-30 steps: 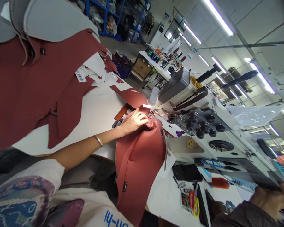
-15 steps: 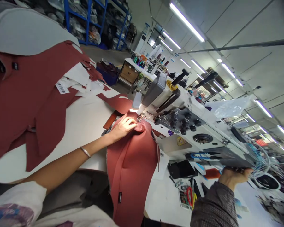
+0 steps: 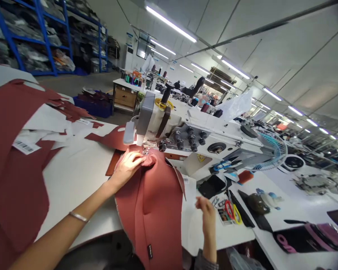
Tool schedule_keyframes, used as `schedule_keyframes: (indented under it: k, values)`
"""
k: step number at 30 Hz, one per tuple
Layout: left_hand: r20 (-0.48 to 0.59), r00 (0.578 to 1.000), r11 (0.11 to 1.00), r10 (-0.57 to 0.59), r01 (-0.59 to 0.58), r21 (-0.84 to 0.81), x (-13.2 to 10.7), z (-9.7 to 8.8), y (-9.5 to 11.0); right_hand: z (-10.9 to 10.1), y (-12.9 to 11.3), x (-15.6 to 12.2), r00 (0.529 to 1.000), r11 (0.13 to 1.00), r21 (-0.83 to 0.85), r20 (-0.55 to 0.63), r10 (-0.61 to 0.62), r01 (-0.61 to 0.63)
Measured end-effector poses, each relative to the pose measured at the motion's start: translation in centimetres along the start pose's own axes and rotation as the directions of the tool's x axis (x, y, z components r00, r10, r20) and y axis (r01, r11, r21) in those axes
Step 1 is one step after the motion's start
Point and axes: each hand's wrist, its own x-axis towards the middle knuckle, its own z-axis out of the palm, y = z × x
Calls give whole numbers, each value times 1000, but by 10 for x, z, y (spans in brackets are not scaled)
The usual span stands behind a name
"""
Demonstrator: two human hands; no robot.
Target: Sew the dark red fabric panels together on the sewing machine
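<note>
My left hand (image 3: 128, 167) lies flat, fingers stretched, on a folded red fabric piece (image 3: 154, 210), pressing its top edge close under the needle of the grey-white sewing machine (image 3: 186, 131). The fabric hangs from the machine bed down over the table's front edge toward me. My right hand (image 3: 205, 210) hovers above the white table (image 3: 81, 172) just right of the fabric, its fingers loosely apart and nothing visible in them. A white tag (image 3: 189, 183) sticks out from the fabric's right edge beside that hand.
A pile of red cut pieces (image 3: 8, 157) with a barcode label (image 3: 24, 146) covers the table's left. Right of the machine lie a black phone (image 3: 212, 185), a small tray with red and yellow scissors (image 3: 231, 212) and a fan (image 3: 270, 146). Blue shelves (image 3: 45, 41) stand behind.
My right hand has come off the machine's right end and dropped to the table next to the fabric. The view has swung right and levelled. My left hand stays on the fabric at the needle.
</note>
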Motion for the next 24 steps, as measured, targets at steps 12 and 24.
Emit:
schedule_keyframes:
  k: [12, 24]
  values:
    - [56, 998, 998, -9, 12, -61, 4, -3, -10, 52, -1, -54, 809, 964, -231, 537, 239, -131]
    - [816, 206, -171, -540, 923, -346, -131, -23, 59, 60, 3, -115, 648, 649, 375, 721, 245, -662]
